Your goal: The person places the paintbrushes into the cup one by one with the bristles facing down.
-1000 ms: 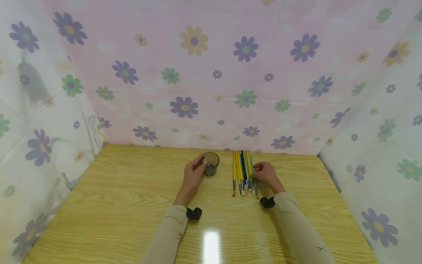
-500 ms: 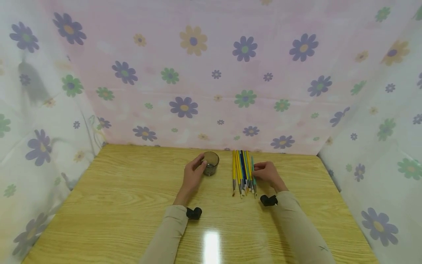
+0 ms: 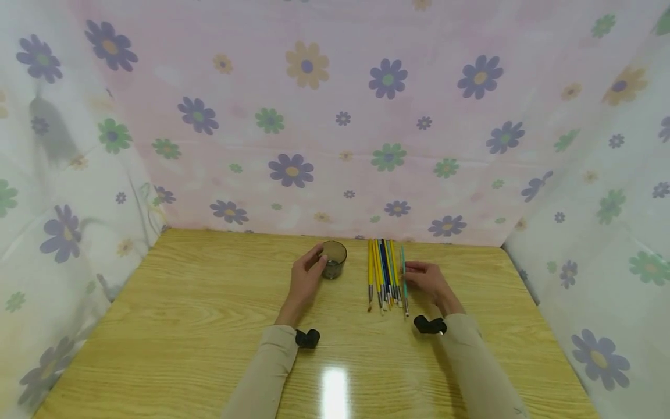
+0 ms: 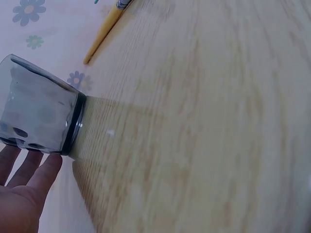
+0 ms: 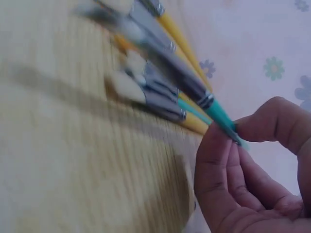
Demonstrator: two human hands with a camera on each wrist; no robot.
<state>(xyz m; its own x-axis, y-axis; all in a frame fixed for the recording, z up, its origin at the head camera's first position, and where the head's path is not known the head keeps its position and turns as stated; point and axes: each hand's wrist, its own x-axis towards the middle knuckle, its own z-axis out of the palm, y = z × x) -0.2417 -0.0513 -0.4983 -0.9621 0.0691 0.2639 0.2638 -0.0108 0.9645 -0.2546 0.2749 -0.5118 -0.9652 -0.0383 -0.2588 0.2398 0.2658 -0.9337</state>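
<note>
A smoky, see-through drinking glass stands upright near the back of the table. My left hand holds its left side, thumb in front and fingers behind; in the left wrist view several fingertips lie against the glass wall. Thumb and fingers of my right hand pinch a teal paintbrush by its handle, bristles toward me. In the right wrist view this brush is raised over the others and its bristle end is blurred. Left of it lies a row of paintbrushes with yellow, dark blue and teal handles.
The wood-grain table reaches back to a pink flowered cloth. White flowered cloth also hangs at both sides. Black wrist cameras sit on both forearms. The brush row is between the glass and my right hand.
My right hand has drawn the teal paintbrush slightly right, away from the row, and a gap now shows between them. My left hand and the glass have stayed in place.
</note>
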